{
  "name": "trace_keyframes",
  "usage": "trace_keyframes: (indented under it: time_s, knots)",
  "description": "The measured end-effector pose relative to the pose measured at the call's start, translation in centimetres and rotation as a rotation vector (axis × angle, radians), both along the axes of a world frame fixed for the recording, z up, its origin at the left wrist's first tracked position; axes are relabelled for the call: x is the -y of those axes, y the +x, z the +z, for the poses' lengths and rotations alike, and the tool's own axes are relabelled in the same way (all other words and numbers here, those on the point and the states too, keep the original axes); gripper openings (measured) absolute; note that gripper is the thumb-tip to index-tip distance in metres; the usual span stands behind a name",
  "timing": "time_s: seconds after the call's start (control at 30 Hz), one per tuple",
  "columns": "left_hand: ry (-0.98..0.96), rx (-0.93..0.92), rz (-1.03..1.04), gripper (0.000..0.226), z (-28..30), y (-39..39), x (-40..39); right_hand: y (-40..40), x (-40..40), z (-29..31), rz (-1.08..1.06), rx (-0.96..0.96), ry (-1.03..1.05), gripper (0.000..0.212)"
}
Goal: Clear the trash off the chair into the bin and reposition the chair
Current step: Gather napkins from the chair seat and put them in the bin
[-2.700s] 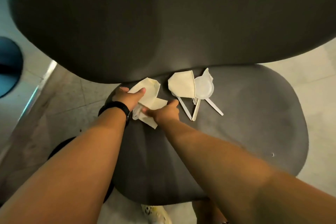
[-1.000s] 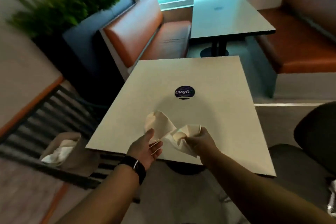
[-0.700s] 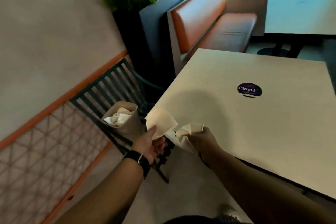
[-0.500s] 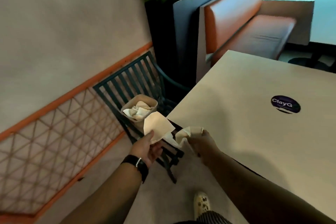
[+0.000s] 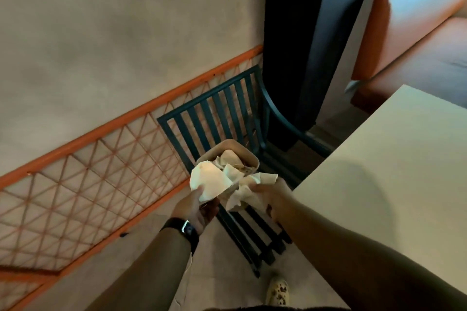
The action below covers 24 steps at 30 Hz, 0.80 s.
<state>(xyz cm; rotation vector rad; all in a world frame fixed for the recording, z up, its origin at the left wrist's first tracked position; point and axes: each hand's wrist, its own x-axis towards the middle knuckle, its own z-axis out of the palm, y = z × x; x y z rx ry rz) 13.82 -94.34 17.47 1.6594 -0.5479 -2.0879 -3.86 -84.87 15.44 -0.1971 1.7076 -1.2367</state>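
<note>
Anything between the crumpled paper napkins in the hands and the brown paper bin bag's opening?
Nothing visible: the crumpled paper napkins sit at the brown paper bin bag, whose mouth is open, though already partly filled with paper.

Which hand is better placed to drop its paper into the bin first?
Probably the left hand. Its napkin already reaches the paper bin's rim. The right hand holds crumpled paper lower, nearer the table.
</note>
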Motion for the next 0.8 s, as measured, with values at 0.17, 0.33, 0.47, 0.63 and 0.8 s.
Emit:
trace_keyframes:
  time_s: [0.17,0.33,0.47,0.63,0.8]
  knots:
    - [0.082,-0.025,-0.01,0.046,-1.5,-2.6,4.7,-2.3,5.5,-1.0,-0.084,0.058,-0.013,0.051]
    - [0.05,0.069,-0.093,0.049,-4.5,-5.1,13.4,-5.2,13.1,-2.8,-0.286,0.037,0.046,0.079]
    - [-0.078,0.258,-0.362,0.039,-7.0,-6.3,18.9,-5.8,17.3,-3.2,-0.264,-0.251,0.225,0.06]
    - [-0.327,0.504,-1.035,0.03,-9.5,-7.8,24.1,-4.4,19.6,-6.9,0.194,-0.751,0.485,0.064]
    - [-0.725,0.779,-1.493,0.06,-11.6,-8.0,25.7,-2.6,18.2,-10.2,0.693,-0.892,0.574,0.07]
